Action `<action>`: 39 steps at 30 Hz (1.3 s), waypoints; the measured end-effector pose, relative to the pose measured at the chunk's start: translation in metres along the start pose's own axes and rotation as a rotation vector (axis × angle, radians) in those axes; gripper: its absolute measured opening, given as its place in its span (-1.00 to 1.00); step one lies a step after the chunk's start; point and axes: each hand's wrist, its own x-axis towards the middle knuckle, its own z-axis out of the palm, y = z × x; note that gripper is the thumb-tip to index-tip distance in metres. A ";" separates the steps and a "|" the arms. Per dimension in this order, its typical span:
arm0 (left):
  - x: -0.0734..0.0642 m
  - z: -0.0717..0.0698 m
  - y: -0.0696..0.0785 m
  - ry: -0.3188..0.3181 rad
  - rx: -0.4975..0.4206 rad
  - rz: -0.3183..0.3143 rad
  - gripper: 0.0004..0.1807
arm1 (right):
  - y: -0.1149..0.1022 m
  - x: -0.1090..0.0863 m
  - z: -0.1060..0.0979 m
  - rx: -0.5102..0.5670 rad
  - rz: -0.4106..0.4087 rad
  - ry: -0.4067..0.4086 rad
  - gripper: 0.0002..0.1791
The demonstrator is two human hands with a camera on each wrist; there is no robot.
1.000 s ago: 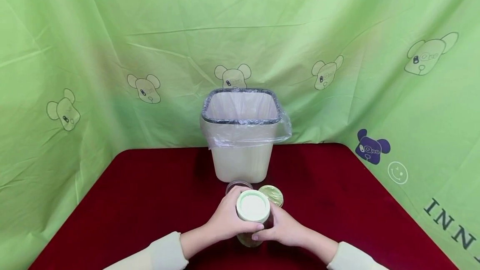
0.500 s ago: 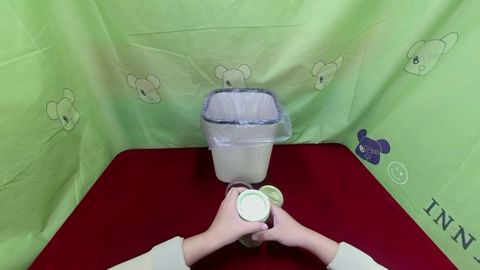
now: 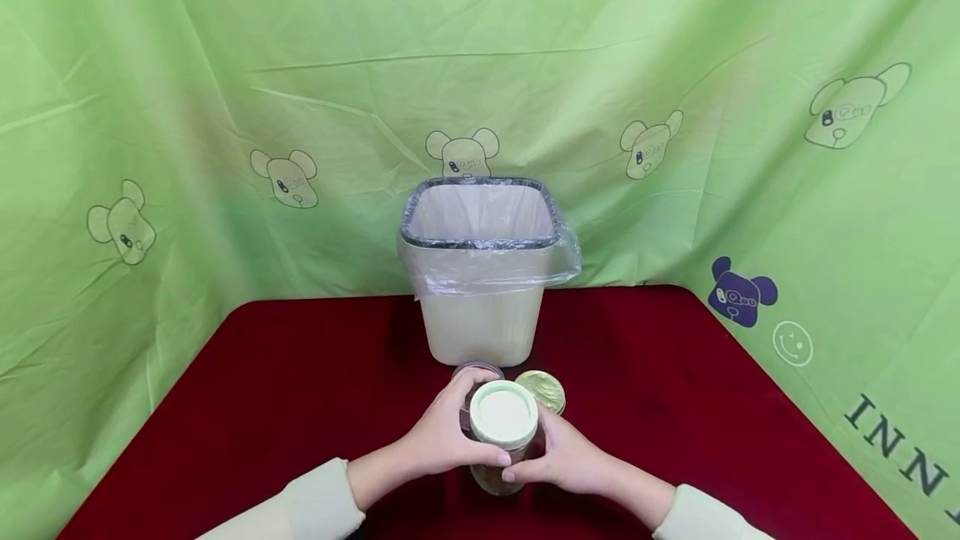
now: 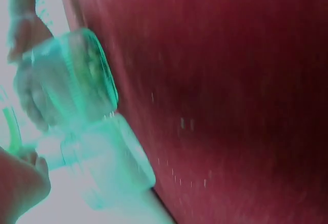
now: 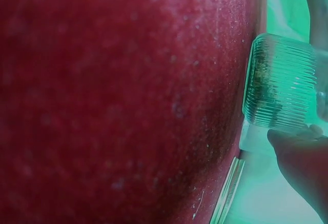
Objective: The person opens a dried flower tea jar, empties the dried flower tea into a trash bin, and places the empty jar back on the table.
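Observation:
A ribbed clear jar [image 3: 495,482] with a pale green-and-white lid [image 3: 504,412] stands between the two hands in the head view. My left hand [image 3: 431,440] curves around the lid, thumb at its near edge and fingers at its far side; a gap shows between palm and jar. My right hand [image 3: 570,452] holds the jar's body, its far fingers hidden. Something dark and green-brown shows inside the ribbed jar [image 5: 279,83] in the right wrist view. Beside it in the left wrist view is a second clear jar [image 4: 113,157], partly covered by my left hand in the head view.
A loose pale green lid [image 3: 542,390] with a wrinkled surface lies behind my right hand. Farther back stands a white bin [image 3: 483,323] lined with a clear bag. Dark red cloth [image 3: 300,390] covers the table, and a green printed curtain [image 3: 360,107] hangs around it.
My left hand has turned back to the left around the lid, its thumb moving left and baring more of the jar. My right hand has stayed in place on the jar.

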 end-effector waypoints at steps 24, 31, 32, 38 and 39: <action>0.016 -0.007 0.000 -0.168 0.021 -0.034 -0.21 | 0.000 -0.001 0.001 -0.032 0.009 0.019 -0.13; 0.008 0.006 0.011 0.005 0.103 -0.117 -0.21 | 0.000 -0.002 0.000 -0.021 0.009 0.010 -0.15; 0.007 0.008 0.012 0.028 0.110 -0.124 -0.22 | 0.000 -0.002 0.000 -0.016 0.011 0.006 -0.15; 0.002 0.017 0.019 0.120 0.147 -0.170 -0.21 | 0.000 -0.001 0.000 -0.004 0.005 -0.001 -0.14; 0.002 0.018 0.020 0.130 0.156 -0.179 -0.21 | 0.000 0.000 0.000 -0.002 0.002 -0.002 -0.15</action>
